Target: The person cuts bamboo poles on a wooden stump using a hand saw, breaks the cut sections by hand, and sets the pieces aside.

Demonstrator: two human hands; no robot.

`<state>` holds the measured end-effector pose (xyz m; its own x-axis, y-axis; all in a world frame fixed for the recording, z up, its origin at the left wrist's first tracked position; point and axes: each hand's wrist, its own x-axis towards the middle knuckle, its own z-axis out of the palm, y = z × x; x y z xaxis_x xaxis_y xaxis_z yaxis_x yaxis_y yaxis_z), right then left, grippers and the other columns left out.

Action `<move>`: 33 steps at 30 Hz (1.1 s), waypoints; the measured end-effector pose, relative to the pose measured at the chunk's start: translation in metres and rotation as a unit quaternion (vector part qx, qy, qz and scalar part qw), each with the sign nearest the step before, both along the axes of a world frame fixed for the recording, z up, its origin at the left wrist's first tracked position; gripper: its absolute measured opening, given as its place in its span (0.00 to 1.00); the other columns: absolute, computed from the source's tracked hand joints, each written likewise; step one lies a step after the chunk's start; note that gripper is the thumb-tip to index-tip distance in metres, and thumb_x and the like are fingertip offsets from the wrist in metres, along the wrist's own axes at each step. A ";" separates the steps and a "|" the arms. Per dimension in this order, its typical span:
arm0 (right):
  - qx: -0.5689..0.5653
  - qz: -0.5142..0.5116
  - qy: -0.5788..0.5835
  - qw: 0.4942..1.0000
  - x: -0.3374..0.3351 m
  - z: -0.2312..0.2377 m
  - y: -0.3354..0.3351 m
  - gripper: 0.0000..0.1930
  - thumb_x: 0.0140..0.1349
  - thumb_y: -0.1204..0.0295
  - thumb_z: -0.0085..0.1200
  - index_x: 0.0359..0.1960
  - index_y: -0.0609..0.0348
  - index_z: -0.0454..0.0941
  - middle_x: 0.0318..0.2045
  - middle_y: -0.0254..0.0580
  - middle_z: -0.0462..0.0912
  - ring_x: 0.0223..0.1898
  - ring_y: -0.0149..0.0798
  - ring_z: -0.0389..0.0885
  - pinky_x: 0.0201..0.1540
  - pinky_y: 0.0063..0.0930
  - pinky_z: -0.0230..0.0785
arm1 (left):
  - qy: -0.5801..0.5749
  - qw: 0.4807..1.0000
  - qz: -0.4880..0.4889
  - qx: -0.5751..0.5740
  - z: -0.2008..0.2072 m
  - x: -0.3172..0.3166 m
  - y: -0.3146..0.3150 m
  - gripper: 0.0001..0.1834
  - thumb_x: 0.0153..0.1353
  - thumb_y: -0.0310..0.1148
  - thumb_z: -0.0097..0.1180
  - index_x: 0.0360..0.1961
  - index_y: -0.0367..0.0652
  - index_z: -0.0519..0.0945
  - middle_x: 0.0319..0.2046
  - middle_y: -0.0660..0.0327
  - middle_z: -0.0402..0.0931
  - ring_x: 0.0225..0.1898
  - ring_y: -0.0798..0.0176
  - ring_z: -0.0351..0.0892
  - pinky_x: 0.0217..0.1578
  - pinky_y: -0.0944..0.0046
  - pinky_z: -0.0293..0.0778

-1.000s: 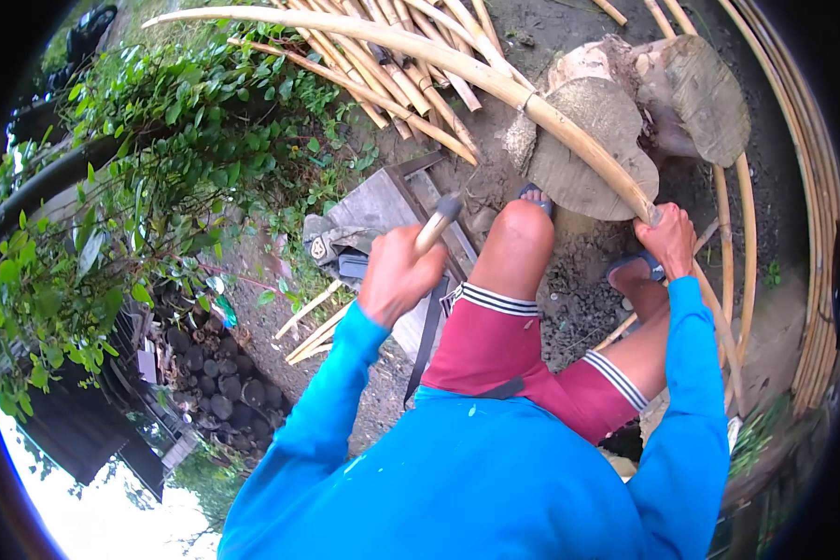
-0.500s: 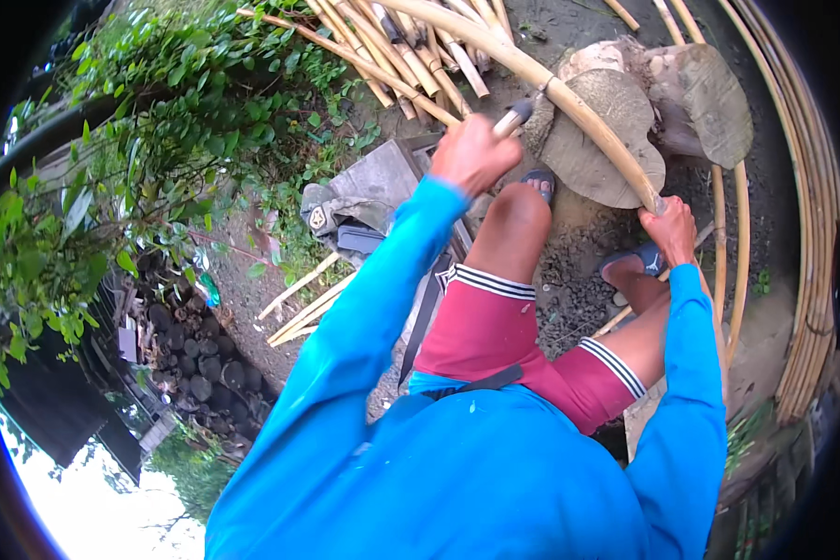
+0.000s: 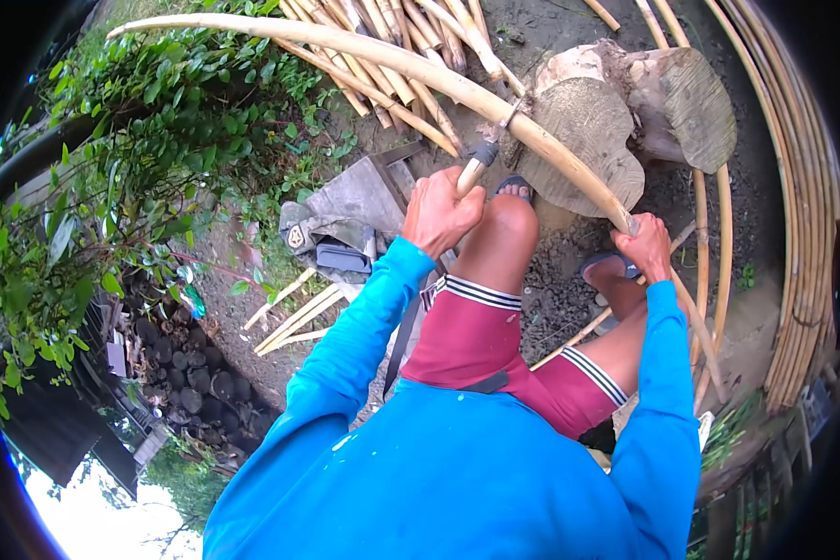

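My left hand (image 3: 442, 211) is closed around the pale wooden handle of a tool (image 3: 473, 175). Its dark collar points away from me; the part beyond is thin and hard to make out against the pole. My right hand (image 3: 646, 246) grips a long, curved, tan cane pole (image 3: 420, 70), which looks like rattan or bamboo. The pole slants from the far left, over a sawn log (image 3: 583, 140), to my right fist, and its other end runs on past my right leg. A dark ring-like mark (image 3: 511, 113) shows on it near the tool.
A heap of cut poles (image 3: 392, 56) lies at the far left. Long poles (image 3: 803, 205) are bundled along the right. Beside my left knee are a grey board (image 3: 350, 196) and a camouflage cloth (image 3: 322, 233). Leafy bushes (image 3: 177, 131) and dark round pieces (image 3: 196, 373) fill the left.
My left hand has drawn the tool back toward me and slightly left. My right hand keeps its hold on the pole. More of the pole's far end shows now, and the view has shifted a little.
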<state>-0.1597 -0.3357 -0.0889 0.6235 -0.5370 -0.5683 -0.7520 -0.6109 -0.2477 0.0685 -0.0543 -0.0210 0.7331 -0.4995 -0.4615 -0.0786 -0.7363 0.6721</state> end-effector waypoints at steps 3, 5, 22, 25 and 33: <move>-0.013 -0.012 -0.053 0.998 -0.006 0.002 0.001 0.16 0.47 0.59 0.61 0.27 0.61 0.84 0.27 0.61 0.84 0.35 0.67 0.84 0.41 0.55 0.77 | 0.009 1.000 -0.002 -0.008 -0.006 0.003 -0.003 0.19 0.55 0.40 0.55 0.25 0.29 0.77 0.22 0.33 0.75 0.31 0.28 0.80 0.36 0.40 0.75; -0.019 -0.024 -0.035 0.999 -0.005 0.001 -0.005 0.17 0.48 0.57 0.62 0.32 0.59 0.87 0.31 0.61 0.86 0.39 0.67 0.85 0.45 0.56 0.78 | -0.009 0.999 -0.022 -0.022 -0.014 0.007 -0.008 0.20 0.56 0.41 0.56 0.25 0.29 0.74 0.17 0.45 0.71 0.21 0.53 0.74 0.28 0.49 0.71; -0.052 -0.023 -0.011 0.998 0.011 0.007 -0.011 0.19 0.49 0.57 0.62 0.35 0.59 0.89 0.34 0.64 0.87 0.39 0.68 0.86 0.48 0.55 0.80 | 0.017 0.999 -0.013 0.032 0.001 0.005 -0.001 0.18 0.58 0.41 0.57 0.30 0.31 0.77 0.17 0.47 0.72 0.22 0.55 0.76 0.29 0.48 0.71; -0.055 -0.020 -0.030 0.998 0.008 0.000 -0.012 0.18 0.50 0.58 0.61 0.32 0.61 0.88 0.32 0.64 0.87 0.38 0.67 0.86 0.46 0.56 0.80 | 0.013 1.000 0.005 0.011 0.002 0.000 0.002 0.18 0.57 0.39 0.57 0.28 0.30 0.77 0.17 0.47 0.72 0.21 0.56 0.74 0.27 0.50 0.70; -0.030 -0.018 -0.007 0.999 0.006 -0.005 -0.018 0.17 0.50 0.59 0.61 0.31 0.61 0.88 0.31 0.64 0.86 0.38 0.67 0.86 0.46 0.56 0.80 | 0.027 0.994 -0.034 0.098 0.059 -0.002 0.036 0.17 0.55 0.39 0.55 0.28 0.31 0.83 0.26 0.33 0.78 0.32 0.30 0.83 0.36 0.39 0.77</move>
